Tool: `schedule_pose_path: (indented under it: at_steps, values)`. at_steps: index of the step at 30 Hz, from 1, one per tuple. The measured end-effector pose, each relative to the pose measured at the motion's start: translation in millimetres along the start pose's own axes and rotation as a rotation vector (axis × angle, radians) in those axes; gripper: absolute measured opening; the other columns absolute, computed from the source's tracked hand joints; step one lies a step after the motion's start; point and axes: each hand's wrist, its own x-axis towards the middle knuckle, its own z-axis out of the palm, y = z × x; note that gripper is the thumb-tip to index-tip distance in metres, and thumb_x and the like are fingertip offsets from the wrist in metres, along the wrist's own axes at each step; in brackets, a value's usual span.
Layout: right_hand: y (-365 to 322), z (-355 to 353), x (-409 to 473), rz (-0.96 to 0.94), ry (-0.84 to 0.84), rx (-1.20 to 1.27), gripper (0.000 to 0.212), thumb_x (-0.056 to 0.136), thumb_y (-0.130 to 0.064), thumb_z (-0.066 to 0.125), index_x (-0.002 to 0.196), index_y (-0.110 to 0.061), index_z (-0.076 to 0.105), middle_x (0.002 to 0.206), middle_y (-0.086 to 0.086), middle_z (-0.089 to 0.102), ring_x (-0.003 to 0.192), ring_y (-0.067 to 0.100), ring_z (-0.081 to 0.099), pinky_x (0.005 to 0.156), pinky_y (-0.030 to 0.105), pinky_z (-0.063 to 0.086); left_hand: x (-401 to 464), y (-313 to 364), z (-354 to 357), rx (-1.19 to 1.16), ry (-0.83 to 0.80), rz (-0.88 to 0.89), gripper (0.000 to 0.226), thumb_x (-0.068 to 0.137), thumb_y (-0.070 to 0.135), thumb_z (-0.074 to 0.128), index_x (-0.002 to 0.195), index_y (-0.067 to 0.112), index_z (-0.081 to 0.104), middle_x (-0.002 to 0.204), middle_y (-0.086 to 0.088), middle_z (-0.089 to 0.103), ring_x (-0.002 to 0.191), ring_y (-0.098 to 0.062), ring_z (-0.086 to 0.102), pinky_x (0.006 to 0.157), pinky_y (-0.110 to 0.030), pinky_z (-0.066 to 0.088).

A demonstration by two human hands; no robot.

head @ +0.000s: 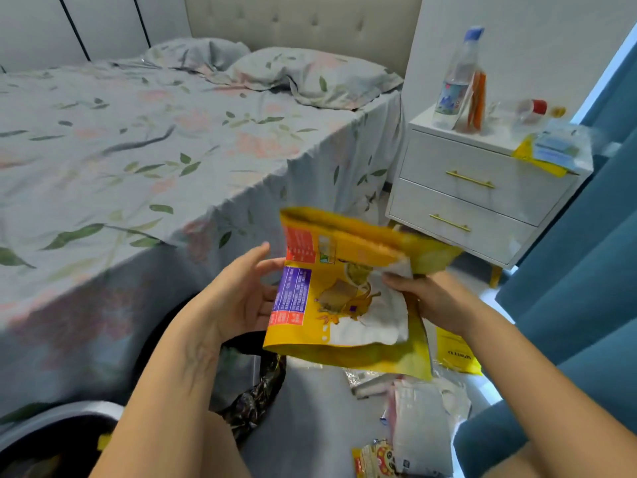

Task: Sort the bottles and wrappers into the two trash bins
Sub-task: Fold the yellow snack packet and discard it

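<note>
- The yellow snack bag (344, 288) is held up in mid-air in the middle of the view, between both hands, above the floor and just right of the black-lined bin (255, 391).
- The right hand (431, 298) pinches the bag's right side, thumb on top and fingers curled behind the foil.
- The left hand (238, 298) has its fingers apart and fairly straight, the fingertips touching the bag's left edge rather than closing round it.
- The bag looks bent across its middle, so the step in hand seems to be folding or flattening it before it goes in with the wrappers.
- To do this well: squeeze the air out, keep the right-hand pinch firm, and bring the bag over the bin mouth before letting go, since light foil drifts.
- A second bin with a grey rim (51, 422) sits at the near left; which bin takes wrappers cannot be told from here.
- More wrappers (420, 419) lie on the floor near right, under the bag.
- Farther right, on the white nightstand (475, 181), stand a clear bottle with a blue cap (455, 81), a toppled red-capped bottle (527, 110) and more packets (551, 151).
- The bed (138, 150) fills the far left.
</note>
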Motion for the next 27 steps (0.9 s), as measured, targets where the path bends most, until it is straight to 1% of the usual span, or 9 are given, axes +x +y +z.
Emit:
schedule_pose_path:
  at_steps: [4, 7, 11, 13, 15, 18, 22, 25, 27]
  values:
    - [0.0, 6.7, 3.6, -0.097, 0.037, -0.350, 0.029, 0.087, 0.010, 0.056, 0.071, -0.009, 0.072, 0.082, 0.000, 0.069, 0.075, 0.011, 0.069, 0.058, 0.011, 0.051, 9.5, 1.4, -3.3, 0.035, 0.017, -0.047, 0.087, 0.075, 0.079, 0.045, 0.121, 0.008, 0.062, 0.117, -0.026, 0.065, 0.107, -0.042, 0.064, 0.088, -0.047, 0.053]
    - [-2.9, 13.5, 0.2, -0.089, -0.063, -0.386, 0.015, 0.083, 0.015, 0.056, 0.090, 0.011, 0.069, 0.086, -0.006, 0.062, 0.070, -0.006, 0.067, 0.058, 0.003, 0.046, 6.2, -1.8, 5.3, 0.239, 0.055, -0.006, 0.061, 0.073, 0.054, 0.070, 0.112, 0.008, 0.069, 0.103, -0.016, 0.074, 0.095, -0.034, 0.070, 0.091, -0.048, 0.054]
    - [-4.7, 1.0, -2.9, 0.047, -0.283, -0.508, 0.042, 0.084, 0.010, 0.058, 0.099, -0.027, 0.071, 0.108, -0.017, 0.060, 0.106, 0.015, 0.060, 0.080, 0.016, 0.053, 8.8, -4.5, 6.6, 0.472, 0.241, 0.139, 0.021, 0.077, 0.024, 0.079, 0.095, 0.014, 0.074, 0.090, -0.007, 0.076, 0.081, -0.024, 0.071, 0.083, -0.038, 0.057]
    - [-5.1, -8.8, -4.0, 0.233, -0.503, -0.290, 0.056, 0.077, 0.007, 0.051, 0.119, -0.029, 0.060, 0.127, -0.008, 0.057, 0.116, 0.022, 0.058, 0.086, 0.031, 0.054, 8.0, -3.0, 8.0, 0.488, 0.245, 0.224, 0.020, 0.078, 0.021, 0.078, 0.097, 0.018, 0.073, 0.092, -0.003, 0.076, 0.081, -0.018, 0.071, 0.078, -0.032, 0.057]
    - [-3.6, -11.8, -1.6, 0.323, -0.577, -0.032, 0.064, 0.077, -0.001, 0.055, 0.132, -0.033, 0.050, 0.137, 0.009, 0.054, 0.115, 0.030, 0.058, 0.085, 0.039, 0.055, 6.3, -2.6, 8.6, 0.501, 0.175, 0.297, 0.025, 0.078, 0.018, 0.078, 0.101, 0.023, 0.071, 0.091, 0.002, 0.076, 0.079, -0.011, 0.072, 0.075, -0.026, 0.058]
    - [1.3, -2.5, -0.4, 0.310, -0.482, -0.098, 0.063, 0.082, -0.019, 0.064, 0.132, -0.048, 0.041, 0.115, 0.009, 0.067, 0.085, 0.018, 0.064, 0.070, 0.029, 0.056, 3.5, -3.4, 13.4, 0.611, 0.041, 0.424, 0.027, 0.078, 0.016, 0.078, 0.102, 0.026, 0.070, 0.091, 0.003, 0.076, 0.082, -0.009, 0.071, 0.079, -0.028, 0.057]
    - [11.1, 15.0, -4.5, 0.268, -0.471, -0.484, 0.055, 0.071, -0.031, 0.078, 0.118, -0.039, 0.052, 0.115, -0.012, 0.067, 0.102, 0.009, 0.067, 0.080, 0.023, 0.056, 11.0, -9.2, 25.6, 0.639, 0.042, 0.539, 0.031, 0.074, 0.031, 0.081, 0.103, 0.029, 0.071, 0.093, 0.006, 0.075, 0.088, -0.012, 0.071, 0.088, -0.037, 0.056]
    - [13.0, 17.6, -1.3, 0.180, -0.340, -0.494, 0.039, 0.076, -0.022, 0.077, 0.111, -0.031, 0.061, 0.108, -0.014, 0.069, 0.095, 0.004, 0.068, 0.077, 0.018, 0.055, 21.4, -12.5, 29.5, 0.614, 0.320, 0.655, 0.050, 0.072, 0.041, 0.080, 0.116, 0.025, 0.064, 0.110, 0.009, 0.069, 0.101, -0.007, 0.065, 0.095, -0.034, 0.052]
    - [12.1, 15.4, 3.3, 0.128, -0.209, -0.404, 0.038, 0.074, -0.021, 0.079, 0.107, -0.029, 0.062, 0.107, -0.010, 0.070, 0.095, 0.010, 0.069, 0.081, 0.025, 0.057, 23.9, -10.2, 26.8, 0.568, 0.534, 0.638, 0.066, 0.072, 0.046, 0.077, 0.127, 0.018, 0.056, 0.122, 0.006, 0.060, 0.112, -0.009, 0.057, 0.100, -0.032, 0.047]
